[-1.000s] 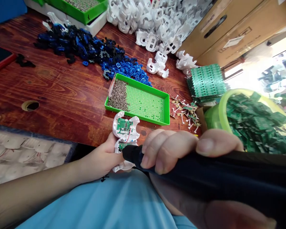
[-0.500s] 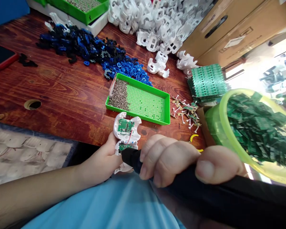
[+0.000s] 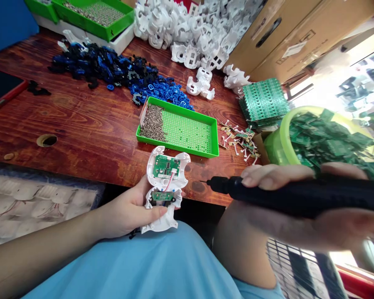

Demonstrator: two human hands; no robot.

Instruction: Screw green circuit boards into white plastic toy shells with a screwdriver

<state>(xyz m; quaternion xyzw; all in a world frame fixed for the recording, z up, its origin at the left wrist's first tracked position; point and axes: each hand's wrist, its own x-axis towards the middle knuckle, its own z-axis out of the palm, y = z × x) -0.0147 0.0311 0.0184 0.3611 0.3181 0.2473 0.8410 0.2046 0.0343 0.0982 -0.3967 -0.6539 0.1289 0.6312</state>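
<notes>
My left hand [image 3: 137, 209] grips a white plastic shell [image 3: 165, 220] from its left side, over my lap at the table's front edge. Inside the shell lie a larger green circuit board [image 3: 163, 166] and a smaller one [image 3: 162, 196], with a thin red and white cable between them. My right hand [image 3: 286, 199] is wrapped round a black electric screwdriver [image 3: 268, 191], held level to the right of the shell. Its thin bit points left and touches nothing. Just beyond the shell sits a green tray [image 3: 190, 128] with small screws in its left part.
Blue and black parts [image 3: 102, 62], white shells [image 3: 187, 29] and a green tray of screws lie farther back. To the right are small cabled boards [image 3: 241, 139], stacked green boards [image 3: 264, 99], a yellow-green tub [image 3: 282, 141] and cartons [image 3: 268, 37]. A phone [image 3: 3, 89] lies left.
The screwdriver in my right hand has moved off the shell, to the right and slightly up. Both boards in the shell now show more fully. My left hand keeps its grip.
</notes>
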